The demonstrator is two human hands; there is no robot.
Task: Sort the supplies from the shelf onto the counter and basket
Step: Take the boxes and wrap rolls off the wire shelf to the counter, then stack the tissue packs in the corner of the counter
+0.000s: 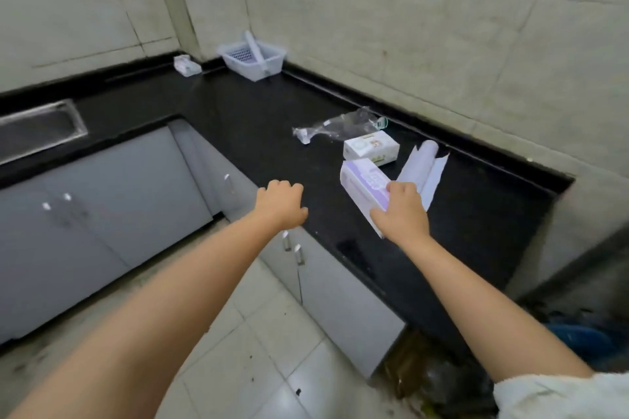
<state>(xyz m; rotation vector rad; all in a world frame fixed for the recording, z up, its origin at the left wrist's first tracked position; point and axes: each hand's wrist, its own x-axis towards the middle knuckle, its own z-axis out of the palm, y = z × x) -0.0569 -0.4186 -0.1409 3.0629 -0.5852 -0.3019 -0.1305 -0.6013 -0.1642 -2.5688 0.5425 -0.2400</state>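
Note:
My right hand (401, 211) grips the near end of a white and purple box (360, 185), tilted just above the black counter (258, 112). My left hand (280, 204) hovers at the counter's front edge with fingers curled and nothing in it. Behind the purple box lies a white and green box (371, 147). A white paper roll (423, 167), partly unrolled, lies to its right. A clear plastic package (340, 127) lies further back. A white plastic basket (253, 59) with a handle stands in the far corner, and a small white packet (186, 65) lies to its left.
Grey cabinet doors (102, 207) with metal handles run under the L-shaped counter. A steel sink (37, 129) is set in at the left. Tiled walls close the back and right. Dark clutter and something blue (585, 340) lie on the floor at lower right.

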